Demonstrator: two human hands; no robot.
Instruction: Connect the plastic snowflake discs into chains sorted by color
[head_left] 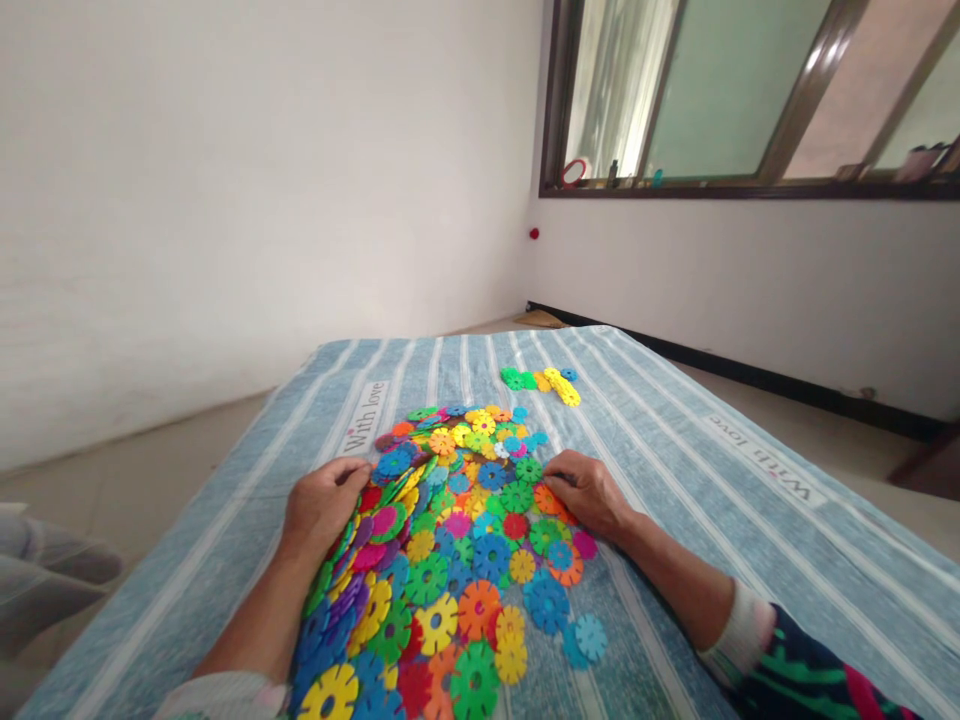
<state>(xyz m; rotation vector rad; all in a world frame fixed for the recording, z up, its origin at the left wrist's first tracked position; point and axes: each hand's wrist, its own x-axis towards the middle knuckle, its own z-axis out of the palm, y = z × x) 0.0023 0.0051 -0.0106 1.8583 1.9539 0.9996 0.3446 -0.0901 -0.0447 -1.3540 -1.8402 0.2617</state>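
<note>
A heap of colourful notched plastic discs (457, 530) spreads over the striped cloth, larger and smaller ones overlapping. At the heap's left edge is my left hand (324, 503), fingers curled and thumb against the index finger, close to a red disc (370, 499). What those fingers hold, if anything, is hidden. My right hand (590, 490) rests at the right edge, its fingers bent together beside a green disc (529, 469) and an orange disc (546, 500). Its fingertips are partly covered, so I cannot make out what is in them.
Beyond the heap lies a small group of green and yellow discs (564, 387). The blue-and-white striped cloth (660, 450) covers the whole surface. A white wall (262, 200) stands behind, with a dark-framed window (735, 95) at the right.
</note>
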